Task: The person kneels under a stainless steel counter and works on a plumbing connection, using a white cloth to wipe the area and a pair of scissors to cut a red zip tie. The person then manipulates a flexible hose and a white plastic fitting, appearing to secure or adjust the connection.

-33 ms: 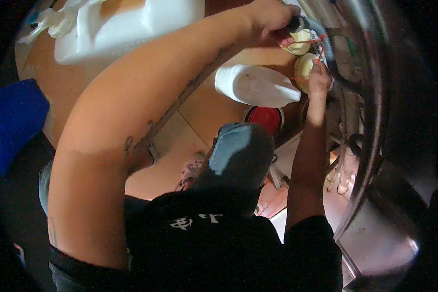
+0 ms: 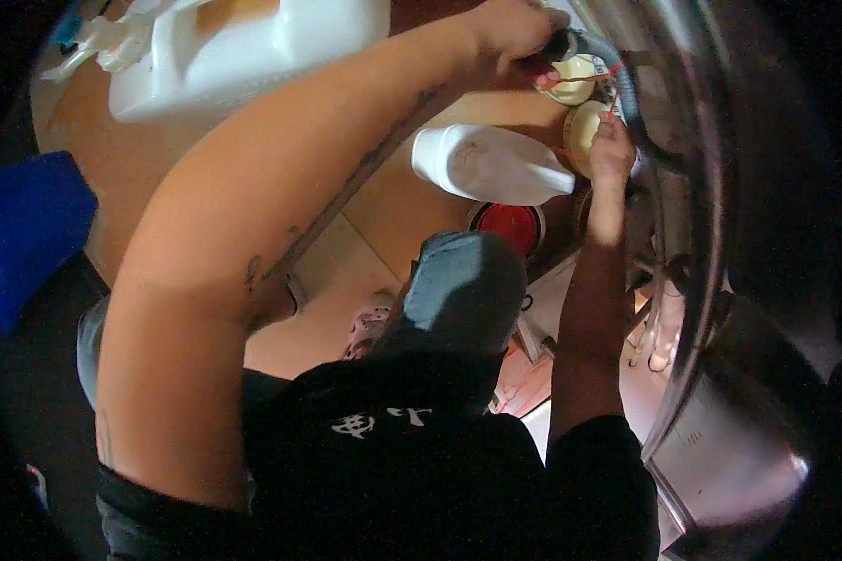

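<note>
A thin red cord [image 2: 597, 79] stretches between my two hands beside a grey ribbed hose [image 2: 630, 93]. My left hand [image 2: 524, 39], at the top, is closed, with one end of the cord at its fingertips. The dark end of the hose lies against its knuckles; whether it also grips the hose I cannot tell. Lower down, my right hand [image 2: 612, 154] pinches the cord's other part just left of the hose. Behind the hands stand two containers with cream lids, one lid [image 2: 573, 86] under the cord and another lid [image 2: 582, 129] beside my right fingers.
A white plastic jug [image 2: 496, 166] lies left of my right hand, above a round red container [image 2: 512, 227]. Large white jugs [image 2: 253, 61] stand at upper left, with a blue bin [image 2: 33, 234] further left. A curved metal edge [image 2: 716, 215] runs along the right.
</note>
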